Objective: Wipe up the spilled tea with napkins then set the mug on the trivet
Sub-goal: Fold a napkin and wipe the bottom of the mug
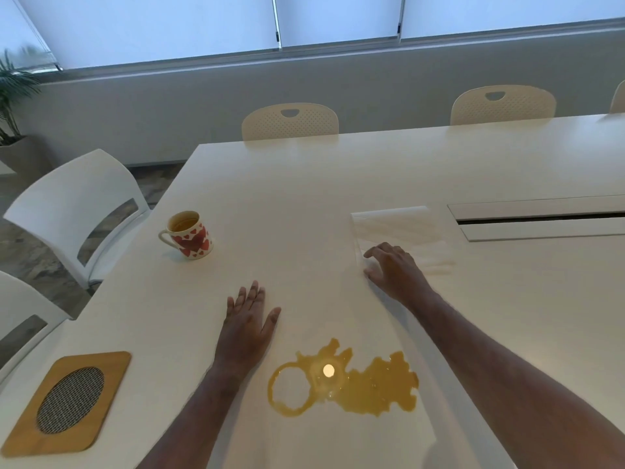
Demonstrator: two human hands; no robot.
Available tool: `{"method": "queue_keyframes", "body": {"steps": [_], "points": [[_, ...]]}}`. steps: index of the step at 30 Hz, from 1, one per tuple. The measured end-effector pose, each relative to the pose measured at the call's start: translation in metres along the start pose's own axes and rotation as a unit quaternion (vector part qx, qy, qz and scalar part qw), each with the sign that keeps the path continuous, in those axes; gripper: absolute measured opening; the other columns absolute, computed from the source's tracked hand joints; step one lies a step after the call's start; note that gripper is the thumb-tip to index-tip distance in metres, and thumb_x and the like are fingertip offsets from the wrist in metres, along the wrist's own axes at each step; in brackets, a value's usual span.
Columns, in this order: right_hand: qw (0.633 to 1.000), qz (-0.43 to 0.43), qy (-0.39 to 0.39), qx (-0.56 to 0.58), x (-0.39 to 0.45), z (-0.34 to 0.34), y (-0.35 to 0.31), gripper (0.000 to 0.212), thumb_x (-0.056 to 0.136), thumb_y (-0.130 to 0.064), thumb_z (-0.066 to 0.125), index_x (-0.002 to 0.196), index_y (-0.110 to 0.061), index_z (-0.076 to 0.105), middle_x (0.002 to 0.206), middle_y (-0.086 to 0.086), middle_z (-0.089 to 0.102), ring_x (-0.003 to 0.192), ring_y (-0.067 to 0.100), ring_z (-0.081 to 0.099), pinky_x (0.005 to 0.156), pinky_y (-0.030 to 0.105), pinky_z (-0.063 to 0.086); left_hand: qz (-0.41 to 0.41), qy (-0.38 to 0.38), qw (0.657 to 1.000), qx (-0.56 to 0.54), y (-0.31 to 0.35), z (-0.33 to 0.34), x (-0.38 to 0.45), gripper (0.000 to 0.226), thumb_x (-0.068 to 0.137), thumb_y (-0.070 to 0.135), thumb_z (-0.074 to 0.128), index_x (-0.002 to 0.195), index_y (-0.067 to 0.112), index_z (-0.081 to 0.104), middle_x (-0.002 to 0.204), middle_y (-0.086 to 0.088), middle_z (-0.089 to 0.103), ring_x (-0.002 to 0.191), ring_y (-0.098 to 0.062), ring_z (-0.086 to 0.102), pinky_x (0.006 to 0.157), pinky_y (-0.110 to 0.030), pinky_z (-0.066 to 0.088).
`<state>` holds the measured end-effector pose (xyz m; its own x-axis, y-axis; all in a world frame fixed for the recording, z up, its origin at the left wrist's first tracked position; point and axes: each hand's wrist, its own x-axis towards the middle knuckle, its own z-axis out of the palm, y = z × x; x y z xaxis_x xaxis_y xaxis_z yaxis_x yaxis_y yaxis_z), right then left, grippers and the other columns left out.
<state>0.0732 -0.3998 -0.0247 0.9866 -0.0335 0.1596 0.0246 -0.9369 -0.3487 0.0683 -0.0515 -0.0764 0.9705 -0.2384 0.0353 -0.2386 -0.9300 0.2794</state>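
Note:
A yellow-brown tea spill (pixel 368 387) with a ring mark lies on the white table (pixel 304 198) near the front edge. White napkins (pixel 399 228) lie flat at the middle right. My right hand (pixel 394 270) rests on their near left corner with fingers bent onto the paper. My left hand (pixel 248 319) lies flat on the table, fingers straight, just left of and beyond the spill. A white mug with red hearts (pixel 189 236) stands upright at the left, tea inside. A wooden trivet (pixel 66 402) with a woven oval centre lies at the front left.
White chairs (pixel 77 211) stand along the table's left side and beige chairs (pixel 290 122) behind its far edge. A cable slot (pixel 541 220) is set into the table at the right. A potted plant (pixel 13 96) stands in the far left corner.

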Motion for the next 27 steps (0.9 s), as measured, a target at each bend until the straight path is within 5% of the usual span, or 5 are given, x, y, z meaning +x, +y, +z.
{"method": "queue_keyframes", "body": {"steps": [6, 15, 22, 27], "points": [[1.0, 0.017, -0.001, -0.023, 0.003, 0.007, 0.003, 0.038, 0.093, -0.041, 0.069, 0.123, -0.018, 0.066, 0.131, 0.005, 0.064, 0.117, 0.031, 0.06, 0.096, 0.043, 0.048, 0.0, 0.004, 1.0, -0.004, -0.002, 0.001, 0.001, 0.072, 0.108, 0.056, 0.03, 0.166, 0.014, 0.027, 0.176, -0.002, 0.013, 0.163, -0.021, 0.007, 0.13, -0.038, -0.003], [0.999, 0.029, 0.019, -0.021, 0.008, 0.01, 0.004, 0.02, 0.093, -0.027, 0.067, 0.11, -0.016, 0.069, 0.119, 0.005, 0.067, 0.109, 0.03, 0.062, 0.09, 0.043, 0.05, 0.003, 0.001, 1.0, -0.014, 0.007, -0.003, 0.003, 0.07, 0.109, 0.054, 0.032, 0.166, 0.014, 0.027, 0.176, -0.003, 0.014, 0.163, -0.023, 0.008, 0.132, -0.041, -0.001], [0.999, 0.032, 0.026, 0.012, 0.011, 0.014, 0.01, 0.014, 0.092, -0.026, 0.069, 0.103, -0.016, 0.07, 0.116, 0.002, 0.069, 0.107, 0.028, 0.062, 0.089, 0.043, 0.049, 0.138, -0.017, 0.986, -0.095, 0.078, -0.008, 0.031, 0.056, 0.11, 0.04, 0.047, 0.158, 0.011, 0.043, 0.165, -0.005, 0.041, 0.16, -0.022, 0.021, 0.129, -0.032, 0.014], [0.997, 0.039, 0.027, 0.067, 0.012, 0.017, 0.019, 0.012, 0.092, -0.028, 0.073, 0.1, -0.019, 0.071, 0.116, -0.002, 0.068, 0.11, 0.024, 0.06, 0.095, 0.046, 0.047, 0.203, -0.076, 0.973, -0.077, 0.133, 0.004, 0.049, 0.063, 0.111, 0.048, 0.04, 0.164, 0.017, 0.032, 0.171, 0.001, 0.03, 0.162, -0.017, 0.012, 0.129, -0.036, 0.014]]}}
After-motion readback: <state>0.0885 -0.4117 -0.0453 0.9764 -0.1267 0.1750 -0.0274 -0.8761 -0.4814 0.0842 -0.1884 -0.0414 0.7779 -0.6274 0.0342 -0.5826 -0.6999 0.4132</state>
